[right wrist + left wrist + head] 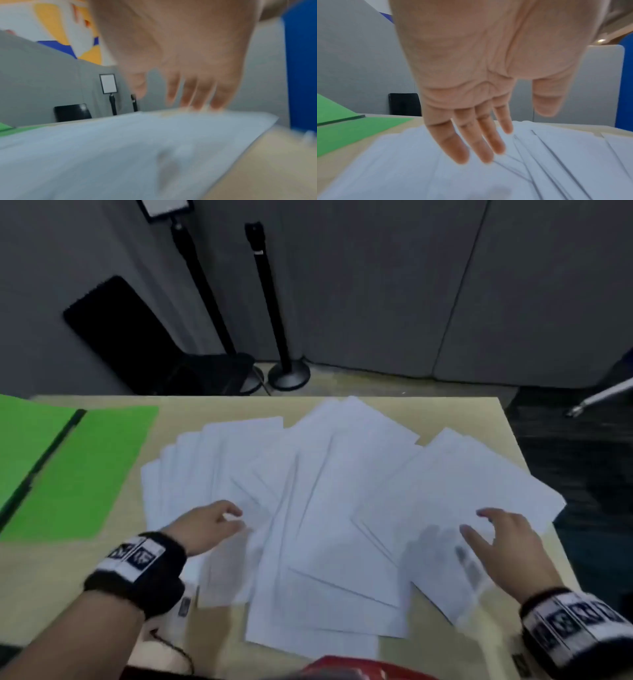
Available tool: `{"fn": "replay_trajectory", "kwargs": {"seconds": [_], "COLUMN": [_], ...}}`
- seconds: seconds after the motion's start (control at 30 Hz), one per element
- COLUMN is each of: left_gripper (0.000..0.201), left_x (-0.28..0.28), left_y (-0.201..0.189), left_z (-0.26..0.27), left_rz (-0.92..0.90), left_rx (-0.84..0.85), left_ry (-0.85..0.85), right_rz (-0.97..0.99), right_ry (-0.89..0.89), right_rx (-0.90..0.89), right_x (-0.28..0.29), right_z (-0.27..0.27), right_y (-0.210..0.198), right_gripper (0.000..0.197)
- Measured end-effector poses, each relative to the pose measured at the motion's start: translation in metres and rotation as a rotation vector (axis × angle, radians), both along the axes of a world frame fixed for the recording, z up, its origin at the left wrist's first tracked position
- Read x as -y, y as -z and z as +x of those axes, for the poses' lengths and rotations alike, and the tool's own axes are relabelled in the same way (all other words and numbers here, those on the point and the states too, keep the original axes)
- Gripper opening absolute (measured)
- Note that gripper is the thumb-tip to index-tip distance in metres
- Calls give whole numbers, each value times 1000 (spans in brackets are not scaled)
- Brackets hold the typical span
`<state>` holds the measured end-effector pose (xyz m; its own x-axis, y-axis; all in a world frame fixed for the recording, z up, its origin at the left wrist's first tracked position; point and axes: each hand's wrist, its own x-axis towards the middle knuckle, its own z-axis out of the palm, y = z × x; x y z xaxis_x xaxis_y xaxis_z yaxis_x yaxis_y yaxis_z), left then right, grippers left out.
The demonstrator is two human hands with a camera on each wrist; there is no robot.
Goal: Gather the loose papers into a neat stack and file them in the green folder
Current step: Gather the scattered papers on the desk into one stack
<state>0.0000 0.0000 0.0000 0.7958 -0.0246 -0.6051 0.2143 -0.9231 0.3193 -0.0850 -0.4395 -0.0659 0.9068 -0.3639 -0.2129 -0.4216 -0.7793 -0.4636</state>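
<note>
Several loose white papers (329, 508) lie fanned out and overlapping across the middle of the tan table (48, 583). The green folder (68, 470) lies open and flat at the table's left side, a dark spine down its middle. My left hand (212, 525) hovers over the left part of the papers (419, 169), fingers (481, 146) straight and spread, holding nothing. My right hand (493, 537) is over the right sheets (120, 148), fingers (195, 97) extended down to the paper; this view is blurred. The folder (351, 129) shows left of the sheets.
Two black stands (284, 337) and a black chair (137, 337) are beyond the table's far edge by a grey partition. A red item (349, 667) sits at the near edge. The table's right edge (534, 474) runs close to the right sheets.
</note>
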Motion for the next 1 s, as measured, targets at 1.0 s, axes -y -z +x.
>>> {"fn": "replay_trajectory", "kwargs": {"seconds": [1.0], "left_gripper": [61], "left_x": [144], "left_y": [61], "left_z": [18], "left_rz": [-86], "left_rx": [21], "left_ry": [-223], "right_rz": [-78], "right_ry": [-545], "right_rx": [-214], "right_x": [-91], "right_z": [-8], "right_y": [44], "right_gripper": [64]}}
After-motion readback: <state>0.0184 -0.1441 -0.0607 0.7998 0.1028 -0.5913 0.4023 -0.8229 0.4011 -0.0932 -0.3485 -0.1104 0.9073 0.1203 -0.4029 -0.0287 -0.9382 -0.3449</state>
